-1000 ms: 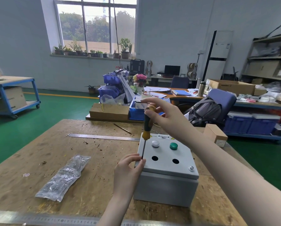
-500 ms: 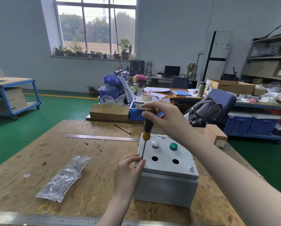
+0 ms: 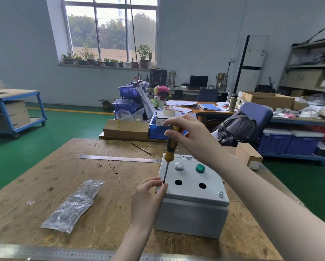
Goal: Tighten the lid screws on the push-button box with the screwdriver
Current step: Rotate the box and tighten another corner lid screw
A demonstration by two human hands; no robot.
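Screwdriver is standing over the near-left lid corner of the push-button box at frame centre on the counter, right hand fingers clamped on its handle, left hand fingers pinching the shaft tip; turning appears next.

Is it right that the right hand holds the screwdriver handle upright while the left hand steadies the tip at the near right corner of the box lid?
Not quite. In the head view the left hand steadies the tip at the near left corner of the box lid, not the near right. The right hand does hold the screwdriver handle, roughly upright.
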